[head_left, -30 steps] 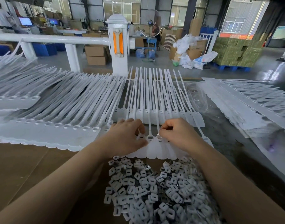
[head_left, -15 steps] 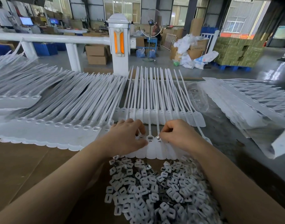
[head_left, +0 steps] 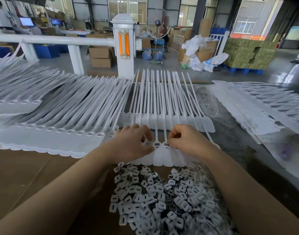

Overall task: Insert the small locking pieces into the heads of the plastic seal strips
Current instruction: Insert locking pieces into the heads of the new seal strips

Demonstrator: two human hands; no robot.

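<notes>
Locking piece sits in strip head, pinched by right grip; left grip pressed together.

Bright, even daylight from tall windows at back | glare on wet-looking floor at right | soft, faint shadows under forearms on worktop | strong wide-angle bending at edges | slight blur on pile of locking pieces near bottom, far right smeared

White seal strips and white locking pieces lie on brown cardboard; the post is white with an orange stripe.
</notes>
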